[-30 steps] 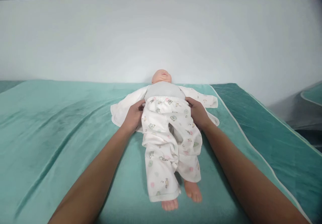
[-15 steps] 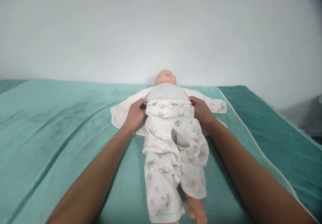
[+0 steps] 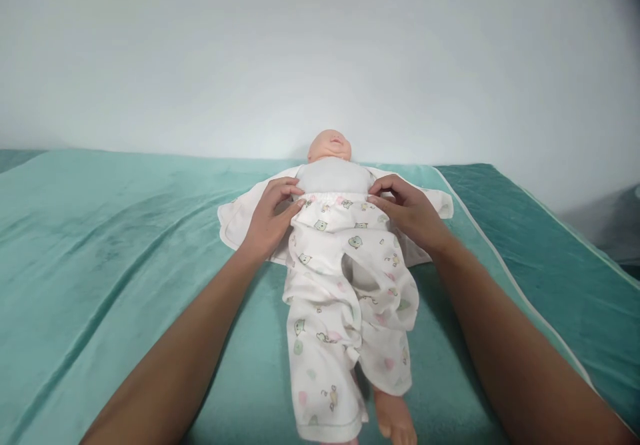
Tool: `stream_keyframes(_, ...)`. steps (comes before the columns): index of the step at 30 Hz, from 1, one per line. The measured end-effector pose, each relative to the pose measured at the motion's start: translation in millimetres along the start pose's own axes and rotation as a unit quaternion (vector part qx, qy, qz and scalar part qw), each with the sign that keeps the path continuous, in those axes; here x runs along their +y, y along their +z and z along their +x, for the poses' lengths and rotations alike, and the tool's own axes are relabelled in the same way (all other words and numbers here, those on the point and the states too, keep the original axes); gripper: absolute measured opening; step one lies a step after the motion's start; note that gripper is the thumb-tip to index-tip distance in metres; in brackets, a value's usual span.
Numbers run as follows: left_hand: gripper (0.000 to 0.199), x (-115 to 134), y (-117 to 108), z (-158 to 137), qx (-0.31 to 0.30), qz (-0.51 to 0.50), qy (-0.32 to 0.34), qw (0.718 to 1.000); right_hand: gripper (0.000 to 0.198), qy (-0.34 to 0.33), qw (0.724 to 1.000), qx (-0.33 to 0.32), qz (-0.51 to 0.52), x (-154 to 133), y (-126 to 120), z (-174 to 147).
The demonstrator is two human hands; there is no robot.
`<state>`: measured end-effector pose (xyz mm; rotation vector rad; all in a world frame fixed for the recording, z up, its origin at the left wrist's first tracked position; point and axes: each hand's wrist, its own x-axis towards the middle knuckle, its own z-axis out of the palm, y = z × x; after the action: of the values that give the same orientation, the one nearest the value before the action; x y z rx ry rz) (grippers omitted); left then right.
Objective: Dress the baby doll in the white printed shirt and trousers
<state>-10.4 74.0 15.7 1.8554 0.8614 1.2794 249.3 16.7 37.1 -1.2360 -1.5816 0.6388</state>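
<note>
A baby doll [image 3: 333, 175] lies on its back, its head against the wall side and its feet towards me. It wears white baby pants [image 3: 325, 285] printed with small animals, with a split at the crotch. My left hand [image 3: 273, 215] is at the left end of the elastic waistband, thumb and fingertips closed on its edge. At the other end, my right hand [image 3: 407, 208] pinches the waistband between thumb and fingers. Beneath the doll and both hands, a white baby shirt [image 3: 235, 222] lies spread, its sleeves reaching out sideways. One bare foot [image 3: 395, 418] shows below the pants.
A light green cloth [image 3: 125, 258] with a few creases covers the surface under the doll. Darker green fabric [image 3: 540, 252] lies to the right, beyond a pale piped edge. Behind the head rises a plain white wall [image 3: 320, 52].
Both hands have shifted from the sides of the pants up onto the front of the waistband, closer to the middle. The view has tilted slightly. The doll lies as before.
</note>
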Motion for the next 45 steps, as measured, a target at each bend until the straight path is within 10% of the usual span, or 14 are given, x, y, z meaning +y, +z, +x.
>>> stream_keyframes(12,0.021,5,0,10,-0.073,0.002,-0.055,0.996,0.020,-0.109,0.990,-0.043,-0.077,8,6,12)
stream_keyframes(30,0.018,-18,13,73,0.024,0.123,-0.132,0.983,0.025,0.174,0.983,0.059,0.006,30,25,75)
stream_keyframes(45,0.005,-13,8,49,-0.006,0.208,-0.060,0.976,0.008,0.095,0.985,0.125,-0.069,30,24,42)
